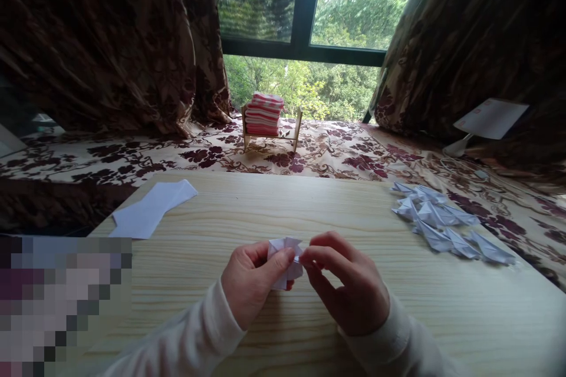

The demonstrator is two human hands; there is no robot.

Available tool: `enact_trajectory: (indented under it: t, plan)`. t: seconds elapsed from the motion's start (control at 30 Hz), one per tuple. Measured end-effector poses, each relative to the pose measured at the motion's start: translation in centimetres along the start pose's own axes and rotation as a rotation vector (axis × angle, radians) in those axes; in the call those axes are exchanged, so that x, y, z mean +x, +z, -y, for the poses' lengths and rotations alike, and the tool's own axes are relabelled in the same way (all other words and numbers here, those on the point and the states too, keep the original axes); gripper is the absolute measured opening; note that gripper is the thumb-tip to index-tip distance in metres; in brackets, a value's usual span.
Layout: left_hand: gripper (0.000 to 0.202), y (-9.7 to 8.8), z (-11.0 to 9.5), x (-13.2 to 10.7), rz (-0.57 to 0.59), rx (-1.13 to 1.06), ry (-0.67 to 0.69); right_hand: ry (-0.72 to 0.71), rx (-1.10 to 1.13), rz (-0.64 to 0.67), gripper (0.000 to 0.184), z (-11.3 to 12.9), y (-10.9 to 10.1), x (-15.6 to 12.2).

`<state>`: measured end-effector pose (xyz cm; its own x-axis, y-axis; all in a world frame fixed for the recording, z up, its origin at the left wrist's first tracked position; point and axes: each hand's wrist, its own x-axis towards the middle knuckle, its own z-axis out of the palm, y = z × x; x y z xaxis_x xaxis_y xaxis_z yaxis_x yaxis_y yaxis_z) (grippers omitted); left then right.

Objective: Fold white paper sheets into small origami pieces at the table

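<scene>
Both hands meet over the near middle of a pale wooden table (309, 206). My left hand (250, 283) grips a small folded white paper piece (285, 247), with the thumb pressed on its front. My right hand (349, 285) pinches the same piece from the right side with fingertips curled together. The paper is held just above the tabletop. Both wrists wear cream sleeves.
A stack of white paper sheets (150, 209) lies at the table's far left. Several folded white paper pieces (442, 221) are piled at the far right. Behind, a small wooden rack with striped cloths (265, 118) stands on a floral cover below a window with dark curtains.
</scene>
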<state>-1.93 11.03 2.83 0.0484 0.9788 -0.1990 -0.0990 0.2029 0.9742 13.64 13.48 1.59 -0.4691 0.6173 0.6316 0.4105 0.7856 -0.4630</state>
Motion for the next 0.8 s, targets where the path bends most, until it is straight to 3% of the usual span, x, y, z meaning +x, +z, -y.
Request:
enact_trajectory:
  t: [0.23, 0.47, 0.63, 0.8]
  plan:
    - [0.027, -0.03, -0.11, 0.12, -0.021, 0.004, -0.015, -0.021, -0.053, -0.023, 0.014, 0.25, -0.16, 0.04]
    - [0.022, 0.01, 0.18, -0.29, 0.017, 0.15, 0.031, 0.13, 0.158, -0.048, 0.008, 0.32, 0.32, 0.27]
    - [0.017, 0.19, -0.11, -0.33, -0.023, 0.25, -0.002, 0.053, 0.002, -0.021, 0.019, 0.55, -0.14, 0.27]
    - [0.017, 0.32, -0.45, -0.29, -0.025, 0.3, -0.002, 0.012, -0.039, 0.013, 0.012, 0.59, -0.38, 0.38]
